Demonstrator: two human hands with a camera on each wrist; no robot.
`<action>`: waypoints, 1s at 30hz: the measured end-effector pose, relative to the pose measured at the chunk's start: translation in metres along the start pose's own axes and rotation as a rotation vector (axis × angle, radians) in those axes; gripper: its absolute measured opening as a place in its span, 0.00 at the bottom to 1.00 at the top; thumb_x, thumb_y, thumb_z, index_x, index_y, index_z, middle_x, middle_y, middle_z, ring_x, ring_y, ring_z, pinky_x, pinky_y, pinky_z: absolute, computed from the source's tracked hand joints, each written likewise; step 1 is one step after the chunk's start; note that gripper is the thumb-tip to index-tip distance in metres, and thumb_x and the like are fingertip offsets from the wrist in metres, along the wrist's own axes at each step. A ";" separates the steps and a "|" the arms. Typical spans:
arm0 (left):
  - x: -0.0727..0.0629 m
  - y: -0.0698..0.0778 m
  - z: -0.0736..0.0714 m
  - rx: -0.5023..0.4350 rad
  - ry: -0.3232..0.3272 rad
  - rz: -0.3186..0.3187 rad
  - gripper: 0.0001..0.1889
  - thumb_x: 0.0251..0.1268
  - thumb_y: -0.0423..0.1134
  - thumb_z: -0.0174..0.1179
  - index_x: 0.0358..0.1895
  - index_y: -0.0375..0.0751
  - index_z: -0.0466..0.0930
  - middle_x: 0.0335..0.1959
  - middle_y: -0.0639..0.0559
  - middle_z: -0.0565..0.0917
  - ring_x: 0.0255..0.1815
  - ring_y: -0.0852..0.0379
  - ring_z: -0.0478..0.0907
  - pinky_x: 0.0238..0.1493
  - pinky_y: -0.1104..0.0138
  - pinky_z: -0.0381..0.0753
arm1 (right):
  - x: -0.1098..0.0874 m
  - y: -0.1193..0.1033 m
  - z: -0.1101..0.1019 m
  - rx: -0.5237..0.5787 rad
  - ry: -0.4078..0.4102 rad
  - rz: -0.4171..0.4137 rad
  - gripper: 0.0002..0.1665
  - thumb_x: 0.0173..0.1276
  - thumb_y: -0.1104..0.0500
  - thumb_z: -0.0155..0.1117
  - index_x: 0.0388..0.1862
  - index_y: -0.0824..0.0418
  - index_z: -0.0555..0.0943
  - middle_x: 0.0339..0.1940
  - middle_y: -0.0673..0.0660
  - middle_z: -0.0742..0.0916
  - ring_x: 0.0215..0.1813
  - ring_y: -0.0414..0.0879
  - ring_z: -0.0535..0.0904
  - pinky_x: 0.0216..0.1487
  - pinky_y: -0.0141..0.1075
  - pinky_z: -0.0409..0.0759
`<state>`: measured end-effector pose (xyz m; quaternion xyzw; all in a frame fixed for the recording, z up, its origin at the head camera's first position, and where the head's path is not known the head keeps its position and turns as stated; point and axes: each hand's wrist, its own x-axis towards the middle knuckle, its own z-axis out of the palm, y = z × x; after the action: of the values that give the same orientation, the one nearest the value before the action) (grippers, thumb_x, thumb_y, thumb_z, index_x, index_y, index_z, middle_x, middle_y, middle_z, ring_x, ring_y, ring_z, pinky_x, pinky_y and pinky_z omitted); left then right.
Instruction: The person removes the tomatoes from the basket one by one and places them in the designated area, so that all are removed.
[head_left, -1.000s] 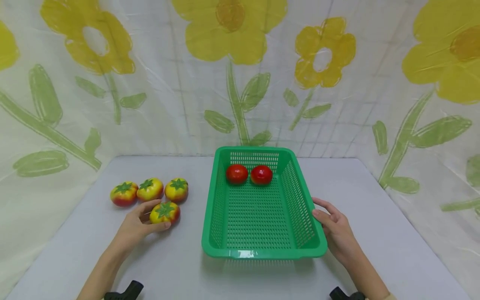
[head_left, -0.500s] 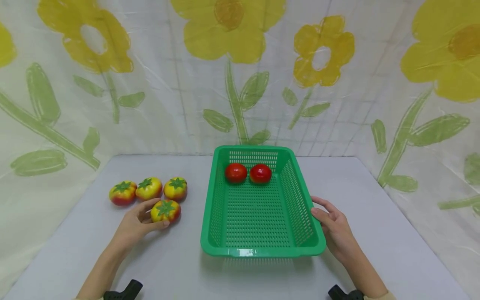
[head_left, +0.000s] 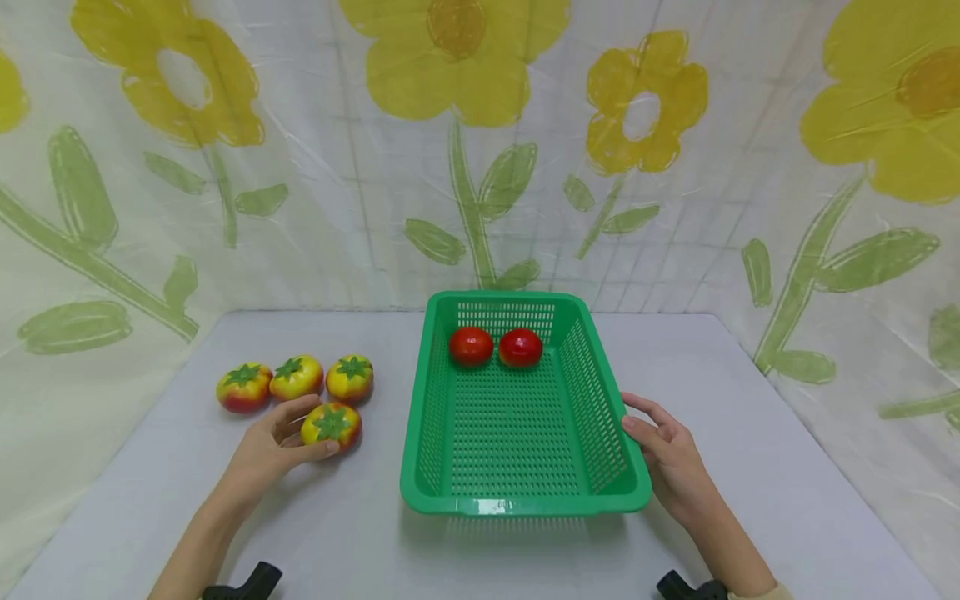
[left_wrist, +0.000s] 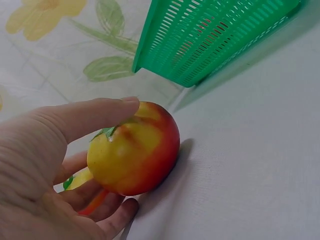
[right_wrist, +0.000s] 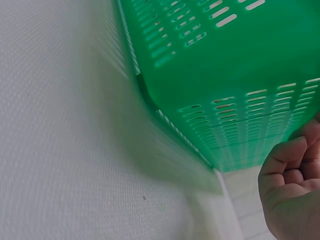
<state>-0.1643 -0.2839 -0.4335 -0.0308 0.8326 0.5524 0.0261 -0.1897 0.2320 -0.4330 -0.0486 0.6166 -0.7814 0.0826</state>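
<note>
Near the left middle of the table, my left hand (head_left: 273, 446) holds a yellow-and-red tomato (head_left: 332, 427) with a green star-shaped top. In the left wrist view the thumb lies over the tomato (left_wrist: 135, 150) and the fingers curl beneath it. Just behind it, several like tomatoes (head_left: 297, 379) sit in a row. My right hand (head_left: 671, 454) grips the right rim of a green plastic basket (head_left: 525, 506), thumb on the rim; its other fingers are partly hidden. Inside the basket, a red tomato (head_left: 471, 347) and another red tomato (head_left: 521, 347) lie side by side at the far end.
The white table (head_left: 330, 533) ends at a flower-printed sheet (head_left: 322, 183) at the back and sides. Table surface shows between the held tomato and the basket. A black wrist strap (head_left: 243, 583) is at the lower left, another black strap (head_left: 692, 587) at the lower right.
The view shifts very slightly. Both hands, the held tomato and the basket otherwise stay practically in place.
</note>
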 end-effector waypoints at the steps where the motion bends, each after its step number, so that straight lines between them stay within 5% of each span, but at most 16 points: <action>1: 0.000 0.000 0.000 -0.002 0.000 0.002 0.45 0.57 0.47 0.73 0.75 0.41 0.59 0.72 0.38 0.63 0.67 0.34 0.65 0.64 0.45 0.67 | 0.000 0.000 0.000 -0.001 -0.001 0.001 0.27 0.76 0.61 0.56 0.71 0.62 0.64 0.49 0.59 0.87 0.47 0.48 0.85 0.48 0.40 0.83; 9: -0.003 0.002 -0.002 0.013 0.025 0.025 0.44 0.56 0.51 0.72 0.73 0.39 0.61 0.72 0.41 0.65 0.70 0.38 0.63 0.64 0.47 0.67 | 0.001 0.000 0.000 0.001 -0.009 -0.005 0.27 0.77 0.61 0.56 0.71 0.62 0.63 0.48 0.58 0.87 0.46 0.47 0.85 0.48 0.39 0.83; 17: -0.005 0.006 -0.003 0.004 0.091 0.103 0.39 0.60 0.49 0.70 0.70 0.37 0.64 0.69 0.42 0.69 0.70 0.44 0.63 0.58 0.73 0.72 | 0.001 -0.001 0.001 0.004 -0.007 0.002 0.27 0.76 0.61 0.56 0.71 0.62 0.64 0.49 0.59 0.87 0.47 0.48 0.85 0.48 0.39 0.83; 30: -0.005 0.006 -0.004 -0.036 0.130 0.137 0.35 0.64 0.47 0.67 0.69 0.34 0.65 0.67 0.39 0.69 0.68 0.45 0.64 0.56 0.77 0.72 | 0.000 -0.002 0.001 -0.005 0.003 0.012 0.27 0.76 0.60 0.57 0.71 0.61 0.64 0.51 0.58 0.86 0.49 0.48 0.85 0.49 0.40 0.82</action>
<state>-0.1597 -0.2850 -0.4262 -0.0097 0.8228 0.5644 -0.0664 -0.1895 0.2318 -0.4311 -0.0440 0.6191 -0.7794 0.0863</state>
